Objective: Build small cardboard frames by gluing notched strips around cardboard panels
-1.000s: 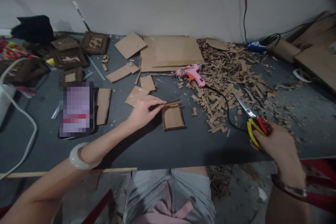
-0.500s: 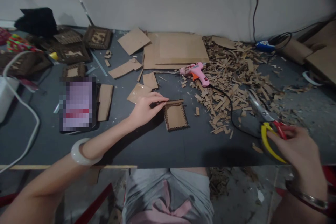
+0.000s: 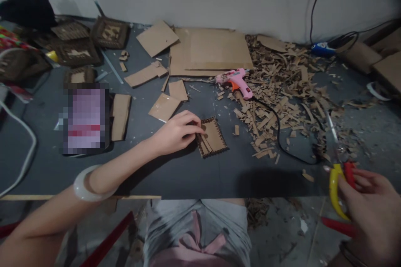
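My left hand (image 3: pixel 178 133) rests on the dark table (image 3: pixel 188 177) with curled fingers, its fingertips on a thin cardboard strip (image 3: pixel 203 144). That strip lies against the left part of a small cardboard panel with a notched border (image 3: pixel 213 137). My right hand (image 3: pixel 369 210) sits at the lower right, gripping the yellow-and-red handles of a pair of scissors (image 3: pixel 336 162). Their blades point up toward the far side of the table.
A pink glue gun (image 3: pixel 234 83) lies by a heap of cardboard scraps (image 3: pixel 282 87), its black cord (image 3: pixel 278 142) curving right. A large cardboard sheet (image 3: pixel 209 52), loose cardboard pieces, brown lattice frames (image 3: pixel 110 32) and a blurred phone (image 3: pixel 84 121) are on the table.
The strip has swung from the panel's top edge down onto its left part. My right hand has moved right and down, turning the scissors blades upward.
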### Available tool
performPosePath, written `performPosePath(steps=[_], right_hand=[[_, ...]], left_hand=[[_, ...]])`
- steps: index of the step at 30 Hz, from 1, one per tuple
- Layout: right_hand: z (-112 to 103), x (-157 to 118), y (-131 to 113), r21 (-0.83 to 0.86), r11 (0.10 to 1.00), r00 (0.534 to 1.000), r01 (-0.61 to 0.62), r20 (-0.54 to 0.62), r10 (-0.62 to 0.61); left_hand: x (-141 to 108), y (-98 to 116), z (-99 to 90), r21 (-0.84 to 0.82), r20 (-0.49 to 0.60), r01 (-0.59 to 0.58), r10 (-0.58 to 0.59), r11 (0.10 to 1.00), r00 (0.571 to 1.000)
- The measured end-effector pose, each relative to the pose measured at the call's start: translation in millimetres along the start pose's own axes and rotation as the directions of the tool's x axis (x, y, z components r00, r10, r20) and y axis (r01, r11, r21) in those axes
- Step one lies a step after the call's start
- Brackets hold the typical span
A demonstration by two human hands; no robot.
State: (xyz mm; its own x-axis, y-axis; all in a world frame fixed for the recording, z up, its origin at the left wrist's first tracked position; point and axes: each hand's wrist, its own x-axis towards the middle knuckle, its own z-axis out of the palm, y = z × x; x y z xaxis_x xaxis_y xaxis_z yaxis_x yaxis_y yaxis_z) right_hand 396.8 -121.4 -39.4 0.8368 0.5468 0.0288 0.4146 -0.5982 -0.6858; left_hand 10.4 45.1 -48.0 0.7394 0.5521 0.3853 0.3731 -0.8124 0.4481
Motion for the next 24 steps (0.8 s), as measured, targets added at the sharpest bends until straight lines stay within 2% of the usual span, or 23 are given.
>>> performPosePath(steps=[3, 8, 10, 13, 15, 19, 21, 24], right_hand=[[-0.4, -12.3, -18.7, 0.079, 0.987, 0.99, -0.139, -0.03, 0.141], [-1.7, -23.9, -32.3, 0.118, 0.979, 0.985, -0.167, -0.027, 0.171], [-2.8, -26.7, -34.0, 0.141, 0.975, 0.984, -0.17, -0.024, 0.175], [-3.9, -30.1, -37.6, 0.163, 0.972, 0.984, -0.169, -0.025, 0.175], [-3.6, -32.2, -39.8, 0.18, 0.97, 0.985, -0.163, -0.025, 0.171], [-1.2, -37.1, -40.4, 0.277, 0.952, 0.99, -0.132, -0.007, 0.139], [0.6, -41.2, -39.5, 0.324, 0.942, 0.996, -0.085, 0.011, 0.086], [4.7, -49.8, -39.8, 0.381, 0.92, 0.995, -0.093, 0.059, 0.077]], left_hand=[[-0.1, -0.8, 1.5, 0.053, -0.011, -0.007, 0.007, 0.999, 1.0], [-1.7, -3.2, 2.8, 0.108, 0.026, -0.039, 0.036, 0.993, 0.999], [-2.3, -3.9, 2.1, 0.122, -0.029, -0.013, 0.016, 0.992, 0.999], [-2.6, -4.5, -0.4, 0.084, -0.174, 0.073, -0.058, 0.994, 0.983], [-2.4, -4.2, -1.9, 0.044, -0.204, 0.093, -0.082, 0.995, 0.976], [-1.4, 0.0, -1.6, -0.002, -0.065, 0.033, -0.033, 0.999, 0.997], [-1.0, 3.1, 0.2, -0.007, -0.001, 0.047, -0.047, 0.999, 0.999], [-0.9, 7.4, 3.6, -0.011, 0.009, 0.095, -0.095, 0.995, 0.995]])
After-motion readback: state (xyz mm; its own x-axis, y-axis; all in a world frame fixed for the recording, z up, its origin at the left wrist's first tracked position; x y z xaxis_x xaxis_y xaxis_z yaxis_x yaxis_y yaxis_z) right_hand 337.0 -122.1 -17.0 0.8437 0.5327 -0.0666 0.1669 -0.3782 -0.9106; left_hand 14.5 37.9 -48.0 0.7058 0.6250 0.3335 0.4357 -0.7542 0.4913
